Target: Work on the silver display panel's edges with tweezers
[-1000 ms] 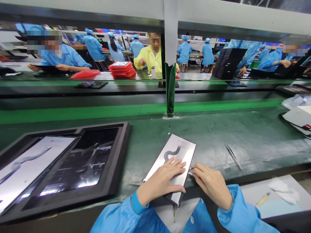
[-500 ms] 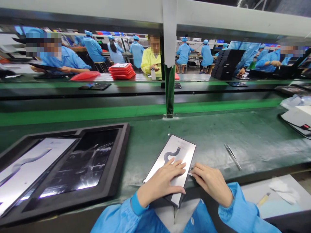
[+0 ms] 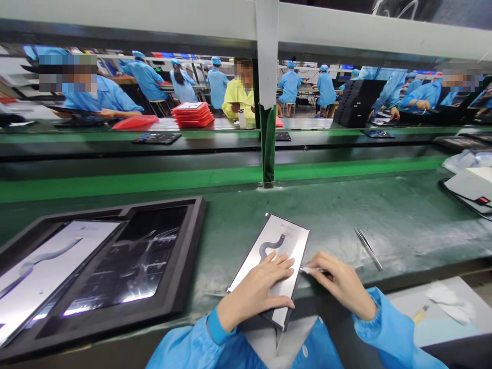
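Two bare hands are at work at the near edge of the bench [image 3: 326, 205]. The left hand [image 3: 258, 288] lies flat over the lower part of one white-backed panel [image 3: 291, 243], fingers spread and gripping nothing. The right hand [image 3: 340, 280] has thumb and fingers drawn together, pinching one small white piece [image 3: 306, 270] just beside the panel's right edge; whether the piece is joined to the panel cannot be told. One curved grey ribbon cable [image 3: 264, 247] shows on the panel, which sits slanted between the hands, its lower end at the bench's edge.

To the right, on a pale surface lower than the bench, are one yellow-handled tool [image 3: 419, 314] and one crumpled white tissue [image 3: 450, 302]. To the left, one black tray [image 3: 195, 246] holds two flat pieces: a second white-backed panel [image 3: 57, 266] with its own cable, and a dark glossy sheet [image 3: 126, 261]. One pair of tweezers [image 3: 368, 249] lies right of the panel, well apart from it.

Farther off, beyond one upright post [image 3: 268, 148], stand one stack of red packets [image 3: 194, 116] and one stack of black trays [image 3: 358, 105]. At least five people in blue sit farthest back.
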